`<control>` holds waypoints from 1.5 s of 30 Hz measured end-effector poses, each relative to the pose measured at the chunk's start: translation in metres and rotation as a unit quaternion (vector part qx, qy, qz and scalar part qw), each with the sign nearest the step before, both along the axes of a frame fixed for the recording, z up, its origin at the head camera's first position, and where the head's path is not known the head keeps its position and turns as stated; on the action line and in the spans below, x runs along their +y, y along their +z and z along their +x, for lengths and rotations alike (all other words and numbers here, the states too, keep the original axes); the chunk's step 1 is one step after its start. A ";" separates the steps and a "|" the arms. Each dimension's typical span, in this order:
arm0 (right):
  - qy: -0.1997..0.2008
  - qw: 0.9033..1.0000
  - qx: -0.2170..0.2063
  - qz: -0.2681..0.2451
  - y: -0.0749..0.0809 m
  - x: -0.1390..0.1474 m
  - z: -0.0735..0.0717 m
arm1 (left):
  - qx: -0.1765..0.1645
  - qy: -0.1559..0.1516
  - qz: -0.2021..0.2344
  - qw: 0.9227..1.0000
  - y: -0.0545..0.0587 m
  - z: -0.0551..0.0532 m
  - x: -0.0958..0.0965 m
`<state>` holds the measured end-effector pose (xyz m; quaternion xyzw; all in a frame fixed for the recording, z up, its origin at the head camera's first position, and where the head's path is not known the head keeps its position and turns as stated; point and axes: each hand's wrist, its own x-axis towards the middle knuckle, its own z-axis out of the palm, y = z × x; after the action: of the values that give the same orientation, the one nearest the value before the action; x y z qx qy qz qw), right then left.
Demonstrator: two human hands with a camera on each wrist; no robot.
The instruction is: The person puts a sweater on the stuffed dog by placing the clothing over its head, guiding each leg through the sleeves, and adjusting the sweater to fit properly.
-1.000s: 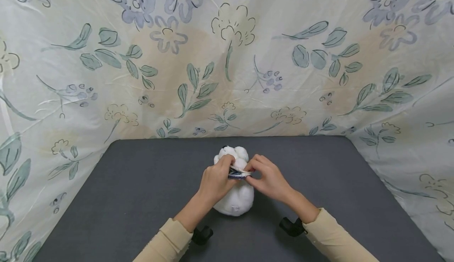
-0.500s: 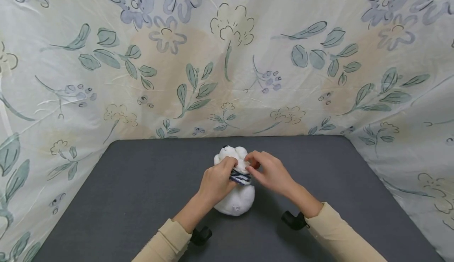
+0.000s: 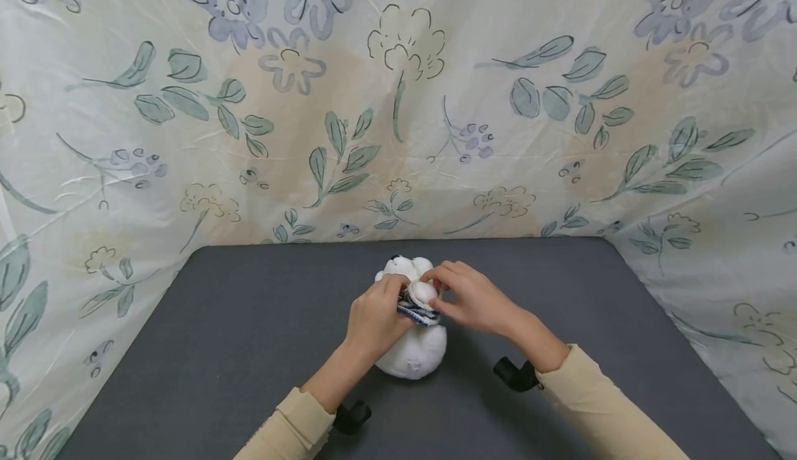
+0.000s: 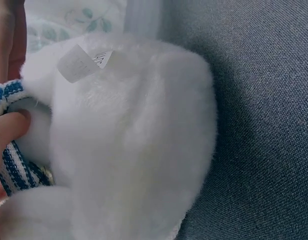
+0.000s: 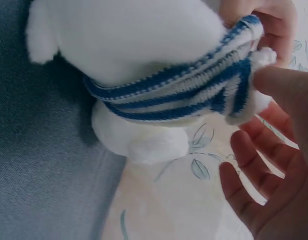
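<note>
A white plush toy [image 3: 412, 355] lies on the dark table, with a small tag on its fur in the left wrist view. Around it runs a blue-and-white striped knit garment [image 5: 169, 100]. My left hand [image 3: 376, 318] grips the knit from the left; its thumb [image 4: 11, 125] reaches inside the edge. From the other side my right hand [image 3: 476, 299] pinches the garment's rim with thumb and index finger beside a rounded white part [image 3: 425, 292] of the toy. In the right wrist view the other fingers [image 5: 246, 155] are spread loosely. Hands hide part of the toy's upper end.
A dark grey table [image 3: 249, 328] surrounds the toy. Behind it and at the sides hangs a floral-patterned cloth [image 3: 398, 155]. Black wrist cameras [image 3: 515, 375] sit under both forearms.
My right hand has shifted slightly left onto the garment's rim, and the rounded white part now shows within the opening. The left hand keeps its hold, nearly still.
</note>
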<state>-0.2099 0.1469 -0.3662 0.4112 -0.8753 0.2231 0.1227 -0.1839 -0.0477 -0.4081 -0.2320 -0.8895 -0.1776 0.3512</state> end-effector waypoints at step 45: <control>-0.022 0.997 -0.078 -0.009 0.004 -0.004 -0.004 | -0.294 -0.070 0.060 0.951 0.026 -0.009 -0.003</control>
<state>-0.2139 0.1430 -0.3627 0.3726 -0.8889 0.2591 0.0625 -0.1931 -0.0504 -0.3820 -0.2100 -0.9226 -0.3150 0.0745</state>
